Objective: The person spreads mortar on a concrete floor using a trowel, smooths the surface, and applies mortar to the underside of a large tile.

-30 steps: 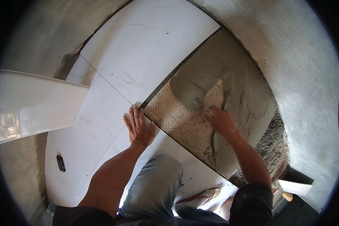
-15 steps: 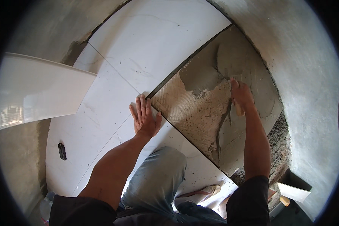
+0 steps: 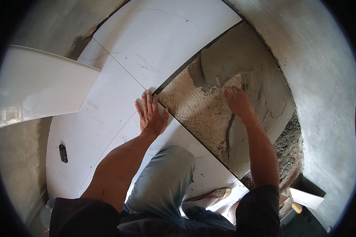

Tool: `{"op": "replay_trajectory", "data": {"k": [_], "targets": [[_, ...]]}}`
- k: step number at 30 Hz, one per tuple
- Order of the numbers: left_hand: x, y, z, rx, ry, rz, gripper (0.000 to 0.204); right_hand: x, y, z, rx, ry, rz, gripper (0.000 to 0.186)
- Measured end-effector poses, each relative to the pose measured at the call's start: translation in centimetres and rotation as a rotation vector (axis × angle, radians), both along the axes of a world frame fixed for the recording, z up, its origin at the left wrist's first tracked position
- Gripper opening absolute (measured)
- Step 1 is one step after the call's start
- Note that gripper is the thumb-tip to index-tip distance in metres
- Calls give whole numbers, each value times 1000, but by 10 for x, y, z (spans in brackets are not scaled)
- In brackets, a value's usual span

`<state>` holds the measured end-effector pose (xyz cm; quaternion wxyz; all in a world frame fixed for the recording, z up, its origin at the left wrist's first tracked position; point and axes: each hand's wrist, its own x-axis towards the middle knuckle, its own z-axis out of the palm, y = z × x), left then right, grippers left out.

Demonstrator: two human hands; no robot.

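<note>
My left hand [image 3: 151,114] lies flat with fingers spread on the white marbled floor tiles [image 3: 103,94], by the corner where their seams meet the bed. Closed around a trowel, my right hand [image 3: 238,103] is over the tile-sized bed to the right. The trowel's blade is mostly lost in the grey mortar, and my fist covers the handle. Smooth wet mortar [image 3: 241,49] coats the far and right parts of the bed. Nearer my left hand, a pale ridged underlayer [image 3: 186,103] shows bare.
A loose glossy white panel [image 3: 47,85] juts in at the left. A small black object [image 3: 63,153] lies on the tiles. Grey plastered walls [image 3: 324,98] close in both sides. At lower right are rough rubble [image 3: 290,146], a white offcut [image 3: 306,198] and a wooden-looking handle [image 3: 296,207].
My right hand has swept left with the trowel, spreading mortar over more of the far-left part of the bed. My left hand stays planted on the tiles.
</note>
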<state>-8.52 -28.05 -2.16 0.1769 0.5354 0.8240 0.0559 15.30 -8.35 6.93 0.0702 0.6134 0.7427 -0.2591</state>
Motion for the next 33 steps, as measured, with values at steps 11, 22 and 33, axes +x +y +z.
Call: {"op": "replay_trajectory", "data": {"k": [11, 22, 33], "targets": [[-1, -1, 4, -23, -26, 12, 68, -17, -88, -3, -45, 19, 183, 44], [-5, -8, -6, 112, -5, -15, 67, 1, -89, 0, 35, -128, 371, 42], [-2, -2, -2, 91, -27, -1, 66, 4, -15, -19, 74, 29, 135, 50]]}}
